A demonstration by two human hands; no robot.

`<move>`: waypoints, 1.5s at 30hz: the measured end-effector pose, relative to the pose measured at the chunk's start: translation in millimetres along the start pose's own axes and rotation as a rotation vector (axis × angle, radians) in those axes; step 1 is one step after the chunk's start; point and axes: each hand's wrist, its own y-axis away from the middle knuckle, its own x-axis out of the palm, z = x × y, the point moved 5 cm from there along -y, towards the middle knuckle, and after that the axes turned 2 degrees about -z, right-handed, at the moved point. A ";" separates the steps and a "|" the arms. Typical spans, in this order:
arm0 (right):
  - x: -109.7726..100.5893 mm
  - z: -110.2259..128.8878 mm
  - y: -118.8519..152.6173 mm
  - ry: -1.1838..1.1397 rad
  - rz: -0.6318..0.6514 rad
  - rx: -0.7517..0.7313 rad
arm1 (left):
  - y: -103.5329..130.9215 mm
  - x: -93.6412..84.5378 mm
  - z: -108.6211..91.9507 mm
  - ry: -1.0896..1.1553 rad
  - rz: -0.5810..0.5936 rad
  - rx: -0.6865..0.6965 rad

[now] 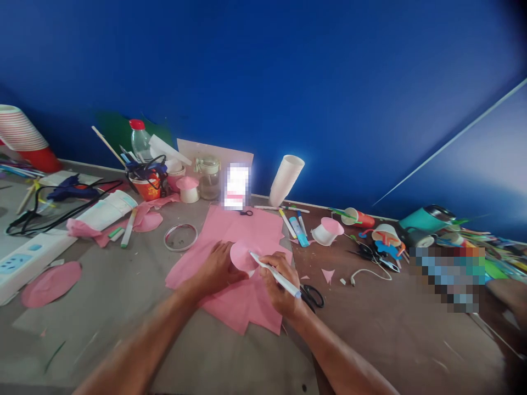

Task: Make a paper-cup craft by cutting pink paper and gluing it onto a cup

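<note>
My left hand (220,266) is closed around the side of a small paper cup whose top is covered by a round pink paper (241,257). Only a sliver of the cup's white side shows below the disc. In my right hand (282,282) is a white marker pen (280,277) with a pale blue end, its tip at the disc's right part. Both hands are above pink paper sheets (230,307) spread on the table. Black-handled scissors (315,296) lie partly hidden beside my right wrist.
A lit, blurred screen (236,186) stands behind the sheets, beside a glass jar (209,178) and a leaning cup stack (287,178). A tape ring (181,237) lies left; another pink-topped cup (327,230) stands right. A power strip (37,260) is far left. Part of another person's arm (508,296) shows far right.
</note>
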 end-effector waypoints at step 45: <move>-1.5 -2.8 0.8 0.042 -0.035 -0.004 | 0.3 2.1 0.8 -0.006 -0.021 0.021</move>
